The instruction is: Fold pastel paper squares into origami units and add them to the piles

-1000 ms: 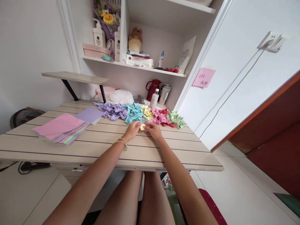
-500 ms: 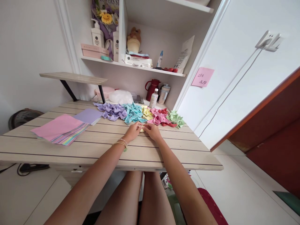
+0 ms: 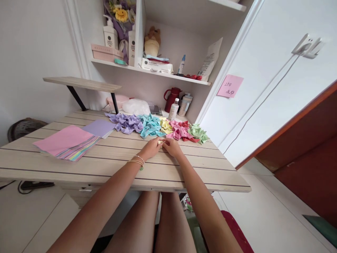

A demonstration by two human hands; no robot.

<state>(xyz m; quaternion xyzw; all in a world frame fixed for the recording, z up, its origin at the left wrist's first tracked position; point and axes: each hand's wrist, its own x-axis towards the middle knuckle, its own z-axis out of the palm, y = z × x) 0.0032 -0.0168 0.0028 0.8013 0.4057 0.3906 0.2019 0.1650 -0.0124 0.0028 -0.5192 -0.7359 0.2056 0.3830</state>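
My left hand [image 3: 152, 147] and my right hand [image 3: 171, 146] meet over the middle of the desk, both closed on a small folded piece of yellow paper [image 3: 159, 142]. Most of the paper is hidden by my fingers. Just beyond them lies a row of folded paper pieces grouped by colour: purple pieces [image 3: 127, 123], blue pieces [image 3: 151, 126], yellow pieces [image 3: 165, 125], pink pieces [image 3: 179, 130], a few red ones [image 3: 185, 124] and green pieces [image 3: 198, 133]. To the left rest a fanned stack of coloured paper [image 3: 64, 140] and some purple sheets [image 3: 100, 128].
A small raised shelf [image 3: 81, 83] stands on the desk [image 3: 105, 168] at the back left. Behind the paper row are a clear bottle [image 3: 173, 109], a red jug [image 3: 172, 99], a tumbler [image 3: 185, 104] and a white plastic bag [image 3: 136, 106].
My left hand has turned slightly and shifted right, closer to my right hand. Less of the yellow paper shows between the fingers. The view has tilted a little.
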